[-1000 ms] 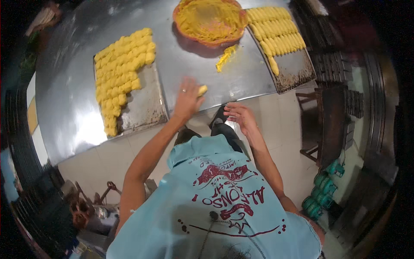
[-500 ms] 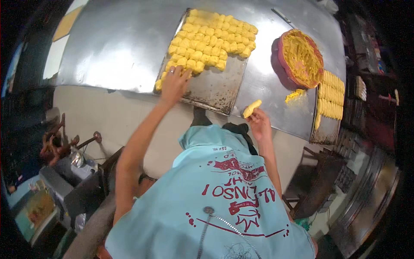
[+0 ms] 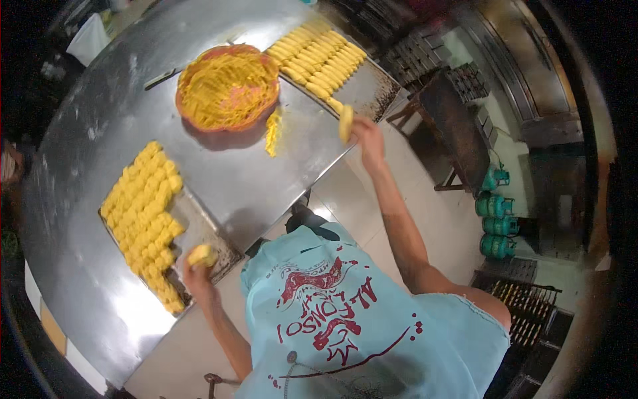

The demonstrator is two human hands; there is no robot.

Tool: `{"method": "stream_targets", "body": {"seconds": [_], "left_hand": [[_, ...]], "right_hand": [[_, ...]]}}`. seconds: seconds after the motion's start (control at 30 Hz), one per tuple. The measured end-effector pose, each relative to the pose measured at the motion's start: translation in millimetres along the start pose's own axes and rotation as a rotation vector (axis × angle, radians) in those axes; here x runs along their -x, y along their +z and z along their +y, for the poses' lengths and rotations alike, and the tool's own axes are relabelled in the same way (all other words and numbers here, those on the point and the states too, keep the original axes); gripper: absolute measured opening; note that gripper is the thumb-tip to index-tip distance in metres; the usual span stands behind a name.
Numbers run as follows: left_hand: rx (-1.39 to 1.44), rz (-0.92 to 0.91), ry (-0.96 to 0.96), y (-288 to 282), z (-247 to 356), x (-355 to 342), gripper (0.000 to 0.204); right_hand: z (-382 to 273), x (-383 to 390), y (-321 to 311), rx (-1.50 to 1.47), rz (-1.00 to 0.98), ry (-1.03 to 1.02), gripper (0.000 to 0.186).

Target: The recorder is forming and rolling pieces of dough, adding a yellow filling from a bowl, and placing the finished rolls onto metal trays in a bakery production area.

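My right hand pinches a yellow dough roll over the near edge of a tray that bears rows of similar finger-shaped rolls. At lower left, my left hand has its fingers closed around a yellow dough ball. That hand is beside the bare part of a second tray, where round yellow dough pieces sit packed together. Between the trays is a reddish bowl, its inside coated with a yellow mixture.
Both trays and the bowl rest on a metal table. Yellow crumbs lie beside the bowl, and a knife lies behind it. A dark wooden stand and green gas cylinders are on the right.
My view and body have turned right. The right hand has carried its dough roll to the tray of rolls. My left hand has come off the packed pieces and now holds a dough ball.
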State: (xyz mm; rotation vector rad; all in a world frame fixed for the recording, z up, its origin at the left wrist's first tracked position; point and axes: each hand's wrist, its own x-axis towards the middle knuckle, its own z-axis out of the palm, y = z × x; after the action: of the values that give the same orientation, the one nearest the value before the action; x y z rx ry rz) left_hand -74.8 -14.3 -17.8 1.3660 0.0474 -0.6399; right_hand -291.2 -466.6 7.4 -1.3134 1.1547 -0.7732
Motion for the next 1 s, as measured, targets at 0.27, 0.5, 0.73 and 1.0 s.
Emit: {"method": "stream_targets", "body": {"seconds": [0.27,0.5,0.73,1.0], "left_hand": [[-0.145,-0.342,-0.284,174.3,-11.4,-2.8,0.040],[-0.138,-0.143,-0.304,155.9,-16.1,-4.7,0.039],[-0.169,-0.451,-0.217,153.2,-31.7,-55.3,0.039],[-0.207,-0.417,-0.036,103.0,-16.7,-40.7,0.038]], "right_hand": [[68.9,-162.1,-37.4,0.742,0.028,-0.346,0.032],[64.6,-136.6,-33.4,0.694,-0.034,-0.276,0.033],[36.4,-11.1,70.9,0.885,-0.026,-0.551,0.054],[72.9,19.6,143.5,1.333,-0.105,-0.552,0.059]]}}
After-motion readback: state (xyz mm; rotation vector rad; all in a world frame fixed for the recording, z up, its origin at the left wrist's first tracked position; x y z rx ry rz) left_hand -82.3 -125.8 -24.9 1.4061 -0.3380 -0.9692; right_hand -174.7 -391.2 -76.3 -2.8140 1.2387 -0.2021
